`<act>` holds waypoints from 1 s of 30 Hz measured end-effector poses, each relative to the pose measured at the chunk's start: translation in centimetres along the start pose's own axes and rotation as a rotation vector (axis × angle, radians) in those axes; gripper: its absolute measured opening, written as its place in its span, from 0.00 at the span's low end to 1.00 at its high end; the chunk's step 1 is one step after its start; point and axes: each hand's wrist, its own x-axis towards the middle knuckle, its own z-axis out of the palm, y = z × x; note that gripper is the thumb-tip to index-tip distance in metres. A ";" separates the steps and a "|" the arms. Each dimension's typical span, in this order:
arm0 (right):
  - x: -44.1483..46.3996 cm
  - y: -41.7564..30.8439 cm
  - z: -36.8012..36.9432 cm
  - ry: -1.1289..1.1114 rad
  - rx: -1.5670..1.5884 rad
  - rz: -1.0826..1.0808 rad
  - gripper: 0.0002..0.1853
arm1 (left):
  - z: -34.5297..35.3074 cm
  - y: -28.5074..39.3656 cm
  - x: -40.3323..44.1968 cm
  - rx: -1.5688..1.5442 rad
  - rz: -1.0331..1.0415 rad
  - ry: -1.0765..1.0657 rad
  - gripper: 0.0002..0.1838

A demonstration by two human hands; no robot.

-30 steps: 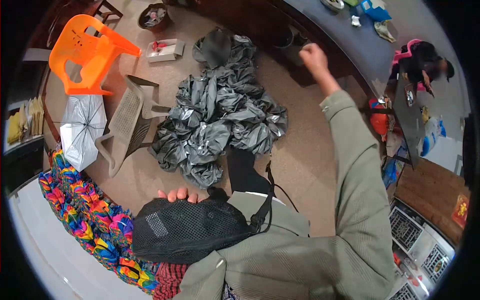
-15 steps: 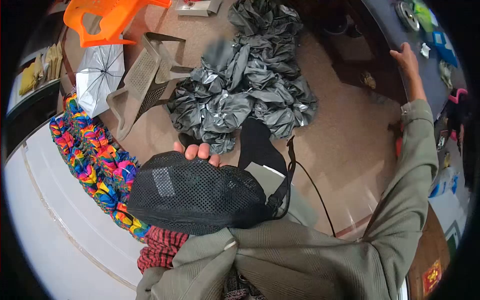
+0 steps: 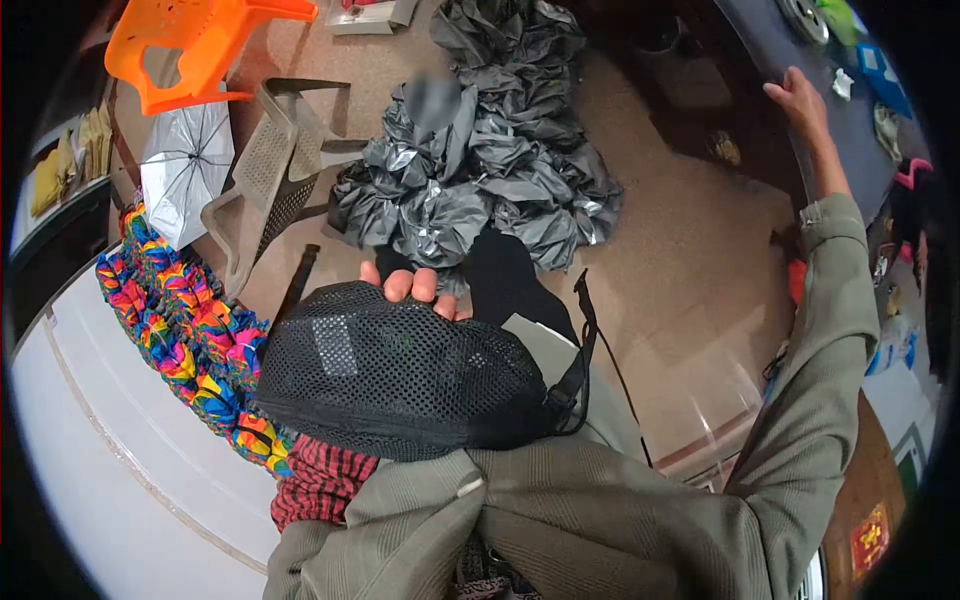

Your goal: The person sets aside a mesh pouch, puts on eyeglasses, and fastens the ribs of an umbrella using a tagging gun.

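Note:
A black mesh bag [image 3: 400, 370] with a strap and buckle lies across my lap. My left hand [image 3: 415, 288] grips its far edge. Only the fingertips show over the mesh; the rest of that hand is behind the bag. Out to the right, my right hand [image 3: 803, 105] is at the edge of a dark table [image 3: 770, 45], thumb apart and nothing visible in it. Some of its fingers are hard to make out. Past my feet, a large heap of crumpled grey, silver-backed fabric [image 3: 500, 160] covers the floor.
Rainbow-coloured fabric bundles [image 3: 190, 330] line the left side beside a white surface [image 3: 130, 430]. Beyond them are a silver umbrella [image 3: 188, 170], a tipped beige plastic chair [image 3: 265, 165] and an orange chair [image 3: 215, 50]. Small items clutter the right-hand table.
The view has shifted slightly, so the chairs and heap sit a little further left. My left hand keeps hold of the mesh bag; my right hand stays at the table edge.

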 end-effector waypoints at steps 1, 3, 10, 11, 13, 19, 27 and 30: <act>0.3 -0.2 -0.2 0.021 -0.010 -0.016 0.22 | 0.3 -0.2 0.5 -0.006 -0.003 0.023 0.32; 0.6 -0.5 -0.2 -0.001 -0.013 -0.002 0.22 | 0.7 -0.7 0.8 0.004 -0.008 0.044 0.32; -0.3 -1.4 2.6 -0.011 -0.009 0.001 0.22 | 0.2 -1.6 2.5 0.059 -0.046 -0.005 0.31; -0.4 -1.5 3.2 0.012 -0.001 -0.025 0.22 | -0.2 -1.7 2.7 0.053 -0.049 -0.017 0.32; -0.6 -1.3 4.5 0.059 0.011 -0.070 0.22 | -0.9 -2.0 3.3 0.038 -0.062 -0.040 0.32; -1.4 -2.8 2.8 -0.055 0.038 0.029 0.21 | -2.0 -2.5 5.1 0.037 -0.128 -0.128 0.33; -2.0 -5.8 0.5 -0.123 0.062 0.146 0.20 | -3.4 -3.4 5.0 0.032 -0.157 -0.111 0.33; -1.9 -6.1 0.6 -0.126 0.054 0.146 0.20 | -4.2 -3.6 4.6 0.012 -0.168 -0.112 0.33</act>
